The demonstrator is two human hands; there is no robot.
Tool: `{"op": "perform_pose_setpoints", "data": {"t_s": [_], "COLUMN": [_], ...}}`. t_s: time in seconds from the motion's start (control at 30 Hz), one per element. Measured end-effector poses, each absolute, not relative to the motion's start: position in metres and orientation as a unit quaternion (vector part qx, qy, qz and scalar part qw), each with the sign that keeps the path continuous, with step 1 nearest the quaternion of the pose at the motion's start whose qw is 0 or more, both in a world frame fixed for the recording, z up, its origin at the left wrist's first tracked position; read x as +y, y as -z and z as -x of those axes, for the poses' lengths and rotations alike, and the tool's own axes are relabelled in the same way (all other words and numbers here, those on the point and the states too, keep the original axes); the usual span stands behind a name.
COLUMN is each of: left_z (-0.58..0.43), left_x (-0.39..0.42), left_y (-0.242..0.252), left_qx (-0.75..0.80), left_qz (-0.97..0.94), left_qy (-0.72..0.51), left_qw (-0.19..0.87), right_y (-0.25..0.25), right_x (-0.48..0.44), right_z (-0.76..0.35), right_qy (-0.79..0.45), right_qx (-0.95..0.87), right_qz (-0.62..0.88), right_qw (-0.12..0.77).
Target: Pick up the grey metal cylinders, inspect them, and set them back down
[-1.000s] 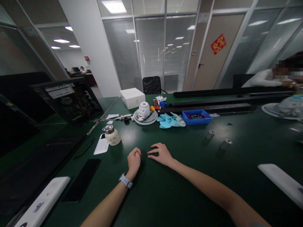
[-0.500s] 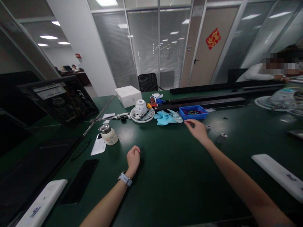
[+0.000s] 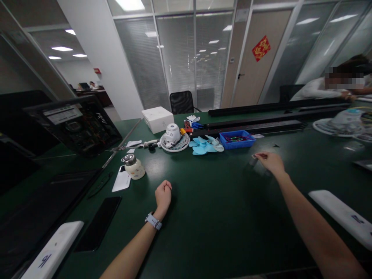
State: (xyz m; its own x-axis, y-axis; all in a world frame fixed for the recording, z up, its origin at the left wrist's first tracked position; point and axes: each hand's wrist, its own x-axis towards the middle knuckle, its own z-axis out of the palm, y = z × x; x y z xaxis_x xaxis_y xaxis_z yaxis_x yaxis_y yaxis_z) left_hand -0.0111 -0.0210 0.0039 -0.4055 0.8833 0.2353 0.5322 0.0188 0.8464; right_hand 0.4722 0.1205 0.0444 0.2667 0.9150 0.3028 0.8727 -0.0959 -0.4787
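Observation:
My left hand [image 3: 163, 195] rests on the green table [image 3: 209, 217] as a closed fist with nothing visible in it; a watch sits on its wrist. My right hand [image 3: 271, 161] is stretched out to the right. Its fingers are curled, and the fingertips pinch the top of a small grey cylinder [image 3: 252, 161] standing on the table. A second cylinder seen earlier is hidden under this hand. Beyond it lie a blue tray [image 3: 236, 140] and a light blue fan blade [image 3: 205, 145].
A white fan motor on its grille [image 3: 173, 138], a white box [image 3: 157, 118] and long black rails [image 3: 250, 126] lie farther back. A lidded jar [image 3: 133, 166], a white card and a black phone [image 3: 99, 223] lie left. A person sits at the far right [image 3: 319, 91].
My right hand swept from beside my left fist out towards the blue tray, then dropped right onto the small cylinders. The left fist stayed where it was.

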Motion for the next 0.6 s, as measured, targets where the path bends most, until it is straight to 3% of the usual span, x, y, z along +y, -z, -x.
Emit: {"op": "perform_pose_setpoints", "data": {"t_s": [0.13, 0.37, 0.53, 0.6], "left_z": [0.010, 0.011, 0.010, 0.010], "left_x": [-0.021, -0.021, -0.022, -0.022], "left_y": [-0.006, -0.004, -0.005, -0.006], "left_qx": [0.694, 0.691, 0.709, 0.718], "left_qz": [-0.513, -0.517, -0.518, -0.518], "left_qy": [-0.470, -0.473, -0.443, -0.428], "left_qw": [0.184, 0.180, 0.182, 0.182], "right_y": [-0.056, -0.046, -0.015, -0.006], "right_x": [0.117, 0.084, 0.067, 0.066], "right_z": [-0.470, -0.507, -0.526, -0.525], "right_qy": [-0.068, -0.028, -0.173, -0.127], "right_qx": [-0.589, -0.562, -0.521, -0.550], "right_qz": [0.769, 0.783, 0.762, 0.728], "right_qw": [0.240, 0.265, 0.345, 0.388]}}
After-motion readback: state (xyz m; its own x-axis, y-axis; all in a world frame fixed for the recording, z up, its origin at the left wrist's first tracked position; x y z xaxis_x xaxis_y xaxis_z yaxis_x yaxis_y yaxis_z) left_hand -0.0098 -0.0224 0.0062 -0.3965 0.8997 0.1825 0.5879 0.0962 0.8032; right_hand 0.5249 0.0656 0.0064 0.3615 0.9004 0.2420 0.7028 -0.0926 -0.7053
